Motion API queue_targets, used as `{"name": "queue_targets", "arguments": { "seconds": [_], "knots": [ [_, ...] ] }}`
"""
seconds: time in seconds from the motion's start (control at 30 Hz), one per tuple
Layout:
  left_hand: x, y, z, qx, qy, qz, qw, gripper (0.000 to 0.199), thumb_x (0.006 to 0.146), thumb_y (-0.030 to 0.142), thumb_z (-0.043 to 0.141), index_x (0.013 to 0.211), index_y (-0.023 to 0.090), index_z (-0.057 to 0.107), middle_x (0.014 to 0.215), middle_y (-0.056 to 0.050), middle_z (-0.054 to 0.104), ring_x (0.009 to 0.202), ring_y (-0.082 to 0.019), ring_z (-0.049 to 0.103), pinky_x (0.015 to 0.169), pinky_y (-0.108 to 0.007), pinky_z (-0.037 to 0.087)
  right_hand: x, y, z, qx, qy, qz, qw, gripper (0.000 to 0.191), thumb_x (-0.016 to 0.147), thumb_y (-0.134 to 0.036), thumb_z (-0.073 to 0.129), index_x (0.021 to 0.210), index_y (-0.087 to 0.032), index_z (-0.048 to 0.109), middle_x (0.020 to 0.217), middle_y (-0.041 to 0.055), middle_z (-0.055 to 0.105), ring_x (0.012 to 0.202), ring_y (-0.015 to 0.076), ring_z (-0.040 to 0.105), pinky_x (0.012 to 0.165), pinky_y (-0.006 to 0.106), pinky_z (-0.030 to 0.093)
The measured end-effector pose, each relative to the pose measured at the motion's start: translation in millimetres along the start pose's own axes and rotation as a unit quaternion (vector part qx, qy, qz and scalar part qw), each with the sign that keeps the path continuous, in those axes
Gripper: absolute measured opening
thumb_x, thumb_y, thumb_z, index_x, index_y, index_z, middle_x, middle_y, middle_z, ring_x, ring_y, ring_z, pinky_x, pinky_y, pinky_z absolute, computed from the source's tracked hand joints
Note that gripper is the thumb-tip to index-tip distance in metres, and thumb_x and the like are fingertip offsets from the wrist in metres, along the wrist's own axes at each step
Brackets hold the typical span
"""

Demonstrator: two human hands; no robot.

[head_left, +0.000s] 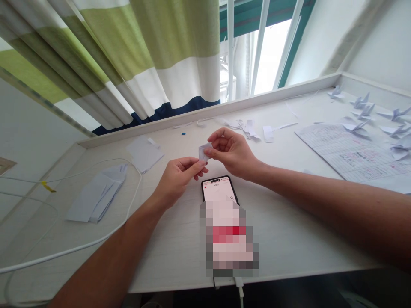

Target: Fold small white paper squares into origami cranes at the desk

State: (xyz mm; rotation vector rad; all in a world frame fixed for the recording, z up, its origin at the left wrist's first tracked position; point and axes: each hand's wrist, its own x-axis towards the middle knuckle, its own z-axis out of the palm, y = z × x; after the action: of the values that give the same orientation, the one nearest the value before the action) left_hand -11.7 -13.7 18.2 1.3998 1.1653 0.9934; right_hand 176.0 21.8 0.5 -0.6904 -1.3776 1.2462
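Between my two hands, above the white desk, is a small folded piece of white paper (pixel 203 152). My left hand (pixel 181 177) pinches its lower edge between thumb and fingers. My right hand (pixel 231 153) grips it from the right, the thumb pressed on its face and the fingers curled behind. Part of the paper is hidden by the fingertips. Just below the hands lies a phone (pixel 221 190) with a lit screen, its lower part blurred out.
Folded white sheets (pixel 98 194) and a stack of paper squares (pixel 145 154) lie left, beside a white cable (pixel 136 201). Paper scraps (pixel 252 129) lie behind my hands. At right are a written sheet (pixel 340 149) and several folded paper cranes (pixel 362 112). A curtain (pixel 180 38) hangs behind.
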Motion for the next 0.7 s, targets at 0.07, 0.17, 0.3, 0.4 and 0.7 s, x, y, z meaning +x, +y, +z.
{"name": "queue_targets", "arguments": {
  "seconds": [0.07, 0.17, 0.3, 0.4, 0.7],
  "knots": [
    [-0.3, 1.5, 1.9, 0.010, -0.005, 0.012, 1.000, 0.035, 0.081, 0.052, 0.087, 0.082, 0.017, 0.084, 0.079, -0.008, 0.079, 0.067, -0.014, 0.063, 0.064, -0.028, 0.051, -0.9, 0.0, 1.5, 0.003, -0.009, -0.004, 1.000, 0.042, 0.077, -0.041, 0.092, 0.097, -0.022, 0.061, 0.072, -0.0050, 0.065, 0.068, 0.0133, 0.064, 0.065, 0.029, 0.053],
    [-0.3, 1.5, 3.4, -0.003, 0.005, 0.017, 1.000, 0.038, 0.079, 0.053, 0.089, 0.077, 0.015, 0.082, 0.074, -0.008, 0.078, 0.061, -0.013, 0.061, 0.061, -0.027, 0.051, -1.2, -0.2, 3.5, 0.016, -0.011, 0.003, 1.000, 0.042, 0.081, -0.044, 0.090, 0.104, -0.021, 0.062, 0.073, -0.0050, 0.066, 0.067, 0.0127, 0.064, 0.066, 0.029, 0.053],
    [0.5, -1.1, 2.4, -0.029, 0.042, 0.024, 0.998, 0.037, 0.079, 0.051, 0.089, 0.075, 0.015, 0.081, 0.073, -0.008, 0.078, 0.059, -0.013, 0.062, 0.058, -0.027, 0.051, 1.1, -0.3, 2.8, 0.054, 0.009, 0.045, 0.997, 0.039, 0.094, -0.057, 0.072, 0.103, -0.019, 0.067, 0.084, 0.0011, 0.072, 0.072, 0.0135, 0.068, 0.074, 0.031, 0.057],
    [0.4, -2.1, 1.3, -0.043, 0.050, 0.026, 0.998, 0.036, 0.079, 0.051, 0.089, 0.076, 0.015, 0.082, 0.073, -0.008, 0.078, 0.059, -0.013, 0.062, 0.057, -0.027, 0.051, 1.0, -0.4, 1.0, 0.012, -0.030, 0.043, 0.999, 0.046, 0.096, -0.062, 0.068, 0.085, -0.017, 0.070, 0.081, 0.0041, 0.072, 0.075, 0.0142, 0.067, 0.075, 0.030, 0.055],
    [1.4, -5.2, -3.4, -0.069, 0.006, -0.011, 0.998, 0.030, 0.081, 0.046, 0.090, 0.080, 0.017, 0.084, 0.079, -0.009, 0.081, 0.064, -0.012, 0.067, 0.064, -0.026, 0.053, -5.7, 1.8, 0.8, -0.064, -0.066, 0.018, 0.996, 0.047, 0.090, -0.060, 0.077, 0.076, -0.016, 0.070, 0.071, 0.0016, 0.067, 0.069, 0.0140, 0.060, 0.065, 0.029, 0.046]
  ]
}}
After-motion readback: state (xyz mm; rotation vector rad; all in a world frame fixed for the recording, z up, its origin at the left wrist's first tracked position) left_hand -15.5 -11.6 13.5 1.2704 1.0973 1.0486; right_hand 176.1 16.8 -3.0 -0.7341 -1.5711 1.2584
